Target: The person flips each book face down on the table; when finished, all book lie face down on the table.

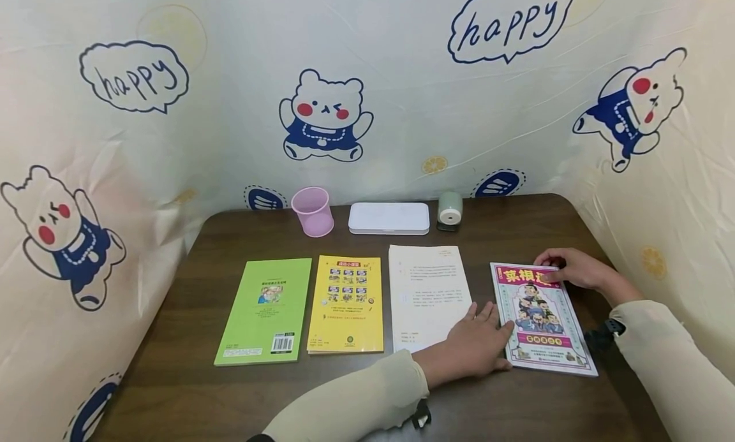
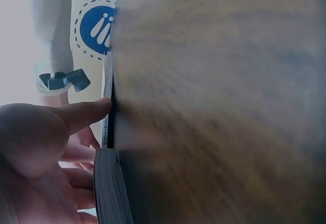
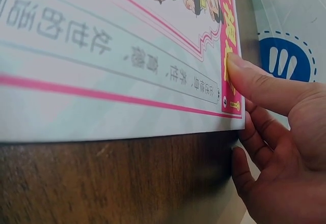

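Note:
At the right of the table in the head view lies a pink-bordered comic-style book (image 1: 540, 327), its illustrated cover facing up. My right hand (image 1: 574, 270) pinches its upper right corner; in the right wrist view the thumb (image 3: 254, 79) presses on the cover and the other fingers are at the edge. My left hand (image 1: 476, 340) lies with extended fingers over the lower right part of a white-covered book (image 1: 427, 282). Its thumb (image 2: 89, 114) touches the pink-bordered book's left edge. The white-covered book's page edges (image 2: 109, 188) show below it in the left wrist view.
Left of these lie a yellow book (image 1: 346, 308) and a green book (image 1: 267, 314), both flat. Along the back of the wooden table (image 1: 178, 340) stand a pink cup (image 1: 312, 212), a white flat case (image 1: 388, 219) and a small green cylindrical object (image 1: 450, 209). A patterned cloth hangs behind.

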### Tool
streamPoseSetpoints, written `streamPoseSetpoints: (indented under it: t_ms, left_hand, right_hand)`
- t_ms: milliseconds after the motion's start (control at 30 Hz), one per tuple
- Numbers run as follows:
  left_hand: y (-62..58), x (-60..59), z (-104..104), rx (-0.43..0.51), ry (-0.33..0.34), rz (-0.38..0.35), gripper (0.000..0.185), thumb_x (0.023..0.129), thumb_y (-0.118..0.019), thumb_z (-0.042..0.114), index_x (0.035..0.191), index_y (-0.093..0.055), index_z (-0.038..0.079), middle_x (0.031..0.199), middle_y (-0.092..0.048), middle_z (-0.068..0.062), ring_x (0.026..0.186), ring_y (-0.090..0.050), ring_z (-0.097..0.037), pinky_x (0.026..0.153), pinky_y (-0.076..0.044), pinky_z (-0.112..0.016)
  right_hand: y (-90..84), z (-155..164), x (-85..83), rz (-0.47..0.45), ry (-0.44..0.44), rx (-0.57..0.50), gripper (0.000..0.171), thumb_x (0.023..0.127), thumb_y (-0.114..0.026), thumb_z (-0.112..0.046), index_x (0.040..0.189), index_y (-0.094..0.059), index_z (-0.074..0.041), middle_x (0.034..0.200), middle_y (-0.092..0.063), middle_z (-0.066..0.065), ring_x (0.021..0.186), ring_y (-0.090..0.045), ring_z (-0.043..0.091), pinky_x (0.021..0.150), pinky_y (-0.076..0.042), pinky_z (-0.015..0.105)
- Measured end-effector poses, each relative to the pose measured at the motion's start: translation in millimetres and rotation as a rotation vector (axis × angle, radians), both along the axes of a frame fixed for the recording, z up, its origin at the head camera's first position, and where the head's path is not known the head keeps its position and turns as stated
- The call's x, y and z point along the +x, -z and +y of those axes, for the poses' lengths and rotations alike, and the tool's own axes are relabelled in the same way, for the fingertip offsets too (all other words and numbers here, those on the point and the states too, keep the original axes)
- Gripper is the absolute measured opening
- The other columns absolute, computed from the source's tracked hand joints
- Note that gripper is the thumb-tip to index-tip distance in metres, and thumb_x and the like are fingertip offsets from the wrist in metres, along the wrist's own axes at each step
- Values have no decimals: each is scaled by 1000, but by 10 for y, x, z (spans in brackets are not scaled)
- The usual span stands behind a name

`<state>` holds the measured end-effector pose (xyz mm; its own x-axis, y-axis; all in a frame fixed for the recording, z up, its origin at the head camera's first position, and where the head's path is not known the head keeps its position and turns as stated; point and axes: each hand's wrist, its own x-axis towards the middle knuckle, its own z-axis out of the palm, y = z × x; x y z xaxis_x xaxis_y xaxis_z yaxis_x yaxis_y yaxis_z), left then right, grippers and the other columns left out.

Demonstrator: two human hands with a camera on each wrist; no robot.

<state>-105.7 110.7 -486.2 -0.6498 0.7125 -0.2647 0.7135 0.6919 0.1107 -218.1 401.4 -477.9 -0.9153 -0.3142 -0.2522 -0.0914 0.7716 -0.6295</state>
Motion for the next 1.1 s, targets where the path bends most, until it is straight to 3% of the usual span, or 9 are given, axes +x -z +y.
streamPoseSetpoints:
  t_ms: [433, 800, 967, 1100]
  left_hand:
    - [-23, -7, -7, 136, -27, -60, 82, 95, -63, 62, 163, -32, 28, 168, -29, -8, 155, -26, -20, 127, -20, -39]
    - [-42, 11, -52, 343, -110, -213, 80, 95, -71, 51, 162, -36, 24, 168, -28, -11, 151, -32, -11, 126, -23, -35]
    - [-62, 21, -63, 426, -150, -268, 79, 94, -75, 46, 161, -37, 25, 169, -24, -12, 148, -39, -20, 119, -37, -29]
    - [-56, 35, -67, 502, -168, -301, 78, 93, -77, 41, 160, -39, 26, 169, -24, -15, 147, -39, -18, 110, -42, -20]
  right_hand:
    - [-9, 6, 11, -1, 6, -7, 29, 93, -76, -13, 119, -68, -1, 103, -64, 8, 97, -52, 28, 81, -46, 34]
    - [15, -2, 7, 11, 9, 0, 29, 93, -76, -12, 118, -68, -1, 103, -65, 9, 96, -53, 28, 81, -46, 36]
    - [12, -7, 9, 24, 7, 13, 29, 93, -75, -13, 119, -69, -1, 103, -66, 9, 95, -54, 28, 81, -46, 36]
    - [14, -10, 12, 32, 8, 27, 30, 94, -75, -14, 120, -69, -1, 104, -67, 9, 95, -54, 28, 81, -47, 36]
